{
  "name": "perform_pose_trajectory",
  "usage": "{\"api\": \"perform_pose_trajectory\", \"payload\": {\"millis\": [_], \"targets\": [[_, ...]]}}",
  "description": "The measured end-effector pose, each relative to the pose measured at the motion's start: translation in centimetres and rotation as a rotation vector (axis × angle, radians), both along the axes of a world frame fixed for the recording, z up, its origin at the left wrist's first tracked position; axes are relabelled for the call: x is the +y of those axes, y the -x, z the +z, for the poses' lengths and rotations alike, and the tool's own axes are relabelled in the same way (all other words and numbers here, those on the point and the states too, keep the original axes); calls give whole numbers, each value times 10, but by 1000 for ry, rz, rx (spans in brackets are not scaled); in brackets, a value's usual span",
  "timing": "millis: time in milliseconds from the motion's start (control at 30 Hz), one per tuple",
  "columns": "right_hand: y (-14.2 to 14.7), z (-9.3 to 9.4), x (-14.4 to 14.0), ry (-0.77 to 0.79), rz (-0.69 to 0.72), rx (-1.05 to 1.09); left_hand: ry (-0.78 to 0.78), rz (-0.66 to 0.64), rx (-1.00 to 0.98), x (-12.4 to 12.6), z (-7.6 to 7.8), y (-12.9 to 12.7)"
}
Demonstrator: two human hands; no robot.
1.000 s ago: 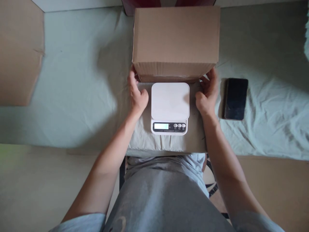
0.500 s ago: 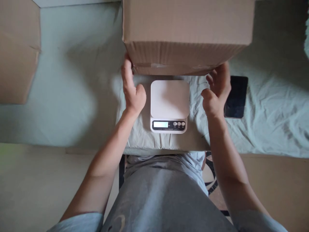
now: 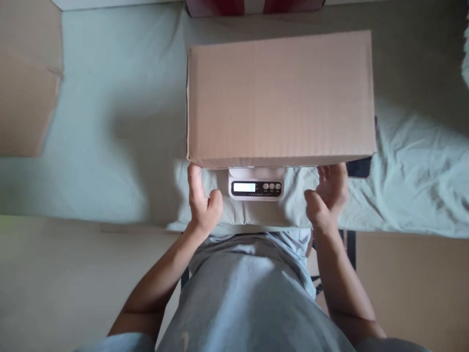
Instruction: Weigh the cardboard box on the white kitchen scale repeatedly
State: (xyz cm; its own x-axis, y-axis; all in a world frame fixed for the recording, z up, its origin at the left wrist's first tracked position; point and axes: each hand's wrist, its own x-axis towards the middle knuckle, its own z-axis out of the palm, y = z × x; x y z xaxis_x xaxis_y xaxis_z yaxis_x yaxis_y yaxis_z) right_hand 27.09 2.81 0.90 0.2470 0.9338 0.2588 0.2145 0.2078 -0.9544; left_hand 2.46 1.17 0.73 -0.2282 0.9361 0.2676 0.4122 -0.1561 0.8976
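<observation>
A plain brown cardboard box (image 3: 280, 100) is level over the white kitchen scale (image 3: 256, 190). Only the scale's front edge with its lit display and round buttons shows; the box hides the rest, and I cannot tell whether the two touch. At the box's lower left corner, my left hand (image 3: 203, 200) supports it, fingers reaching under and thumb apart. Under the right part of the near edge, my right hand (image 3: 328, 195) holds it the same way, its fingertips partly hidden.
A dark phone (image 3: 359, 167) lies partly beneath the box's right end. Another cardboard piece (image 3: 27, 93) rests at the left on the green cloth (image 3: 91, 146). A red and white object (image 3: 252, 7) stands at the back. The cloth-covered surface ends just before my body.
Both hands have brought the box toward me and over the scale, covering its weighing plate and most of the phone. The red and white object behind has come into view.
</observation>
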Motion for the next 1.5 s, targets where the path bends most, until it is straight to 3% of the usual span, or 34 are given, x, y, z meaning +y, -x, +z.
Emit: {"api": "perform_pose_trajectory", "payload": {"millis": [333, 633, 1067, 1167, 1367, 1500], "targets": [[-3, -25, -20, 27, -35, -42, -3, -51, -47, -2, -10, 3], [2, -10, -8, 21, -65, 64, 27, -23, -56, -1, -14, 17], [-1, -16, -8, 3, -38, 93, 18, -34, -88, 3, -21, 21], [-1, -15, -9, 2, -40, 90, 7, -35, -99, 3, -15, 20], [1, -6, -11, -4, -76, 101, -49, -34, -119, 0, 10, 8], [10, 4, -5, -15, -29, 103, -30, -57, -134, 1, 18, -3]]}}
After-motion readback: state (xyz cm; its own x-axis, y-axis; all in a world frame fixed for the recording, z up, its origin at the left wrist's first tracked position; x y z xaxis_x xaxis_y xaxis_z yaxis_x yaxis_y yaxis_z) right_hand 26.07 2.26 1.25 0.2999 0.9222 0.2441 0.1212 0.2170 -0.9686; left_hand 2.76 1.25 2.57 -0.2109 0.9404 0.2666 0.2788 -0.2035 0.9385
